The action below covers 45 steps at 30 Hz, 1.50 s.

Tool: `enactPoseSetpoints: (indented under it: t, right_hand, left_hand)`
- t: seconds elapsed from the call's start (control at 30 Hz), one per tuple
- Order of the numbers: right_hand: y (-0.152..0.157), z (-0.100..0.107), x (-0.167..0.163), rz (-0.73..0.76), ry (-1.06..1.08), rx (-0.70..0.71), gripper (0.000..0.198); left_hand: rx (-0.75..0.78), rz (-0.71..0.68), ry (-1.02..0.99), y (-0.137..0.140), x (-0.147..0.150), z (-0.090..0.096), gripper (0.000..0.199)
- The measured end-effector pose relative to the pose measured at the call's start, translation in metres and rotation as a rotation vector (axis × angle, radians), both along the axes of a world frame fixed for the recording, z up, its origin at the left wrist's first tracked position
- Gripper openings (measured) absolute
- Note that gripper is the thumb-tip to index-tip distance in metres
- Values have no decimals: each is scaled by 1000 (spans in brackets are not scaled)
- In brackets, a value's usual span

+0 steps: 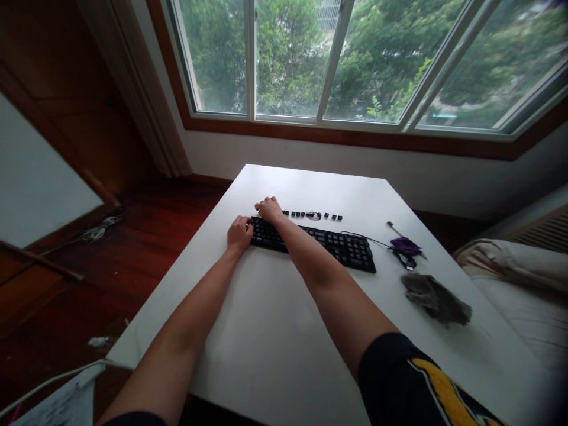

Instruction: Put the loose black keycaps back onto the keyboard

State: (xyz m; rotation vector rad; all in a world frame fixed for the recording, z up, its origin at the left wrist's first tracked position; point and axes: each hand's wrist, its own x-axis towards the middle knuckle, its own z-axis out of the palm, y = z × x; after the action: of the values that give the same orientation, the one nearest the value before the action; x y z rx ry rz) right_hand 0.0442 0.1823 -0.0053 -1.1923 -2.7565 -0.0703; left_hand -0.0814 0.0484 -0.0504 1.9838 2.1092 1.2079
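Note:
A black keyboard (350, 251) lies slantwise on the white table, and some keys look absent from its top edge. My left hand (240, 232) is closed around its left end. Just beyond the keyboard's upper left part, my right hand (269, 208) is held low over the table with its fingers bent down together; what is under the fingertips is hidden, apart from a small dark spot. Several loose black keycaps (298, 214) stretch in a row to the right of that hand. Among them lies a small wire tool (313, 215), too small to name.
To the right on the white table (266, 331) are a thin brush-like stick (394, 228), a purple cloth (406, 245), the keyboard's coiled cable (404, 260) and a crumpled grey rag (437, 300). A window stands behind the table. A pale padded seat (510, 284) is at the right.

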Motion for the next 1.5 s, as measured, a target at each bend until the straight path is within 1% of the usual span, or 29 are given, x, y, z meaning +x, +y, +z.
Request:
enactPoseSetpoints:
  t: [0.07,0.13,0.17,0.23,0.3,0.4,0.47,0.53,0.63,0.7,0.77,0.9,1.03,1.33,1.4,1.5]
  right_hand:
    - [-2,2,0,3,52,8,27]
    - [-4,3,1,-12,170,6,30]
    - [-4,3,2,-18,240,-17,31]
    - [-4,1,5,-1,391,-114,30]
    - [-4,-4,10,30,552,-257,29]
    - [-9,-15,18,71,801,-480,28]
    - [-17,-23,24,114,936,-590,27]
    - [-28,-27,29,156,1050,-659,28]
    - [-42,-27,36,187,1183,-748,36]
    - [-48,-24,40,197,1226,-800,38]
    - [-51,-21,42,203,1238,-842,35]
    - [-54,-18,44,203,1296,-906,31]
    - [-58,-17,44,253,1340,-925,30]
    - [-61,-15,42,244,1337,-866,35]
    - [-60,-15,42,223,1312,-834,35]
    - [-56,-18,43,235,1240,-773,40]
  left_hand:
    - [5,-7,8,0,0,0,19]
    - [8,-12,12,0,-1,-1,19]
    - [9,-14,11,0,-1,-1,18]
    - [7,-19,2,1,-2,-1,18]
    - [2,-21,-17,1,-2,-1,17]
    - [-1,-33,-50,1,-3,1,17]
    - [-2,-42,-65,0,-3,2,16]
    - [-1,-37,-75,0,-4,2,15]
    - [-2,-20,-86,0,-4,1,15]
    - [-10,-22,-95,0,-4,0,15]
    - [-16,-30,-105,1,-4,-1,15]
    - [-16,-39,-116,1,-4,-2,16]
    - [-25,-34,-115,2,-5,-3,16]
    - [-20,-43,-117,4,-6,-5,16]
    - [-12,-44,-117,4,-5,-5,16]
    - [-10,-37,-112,4,-5,-5,15]
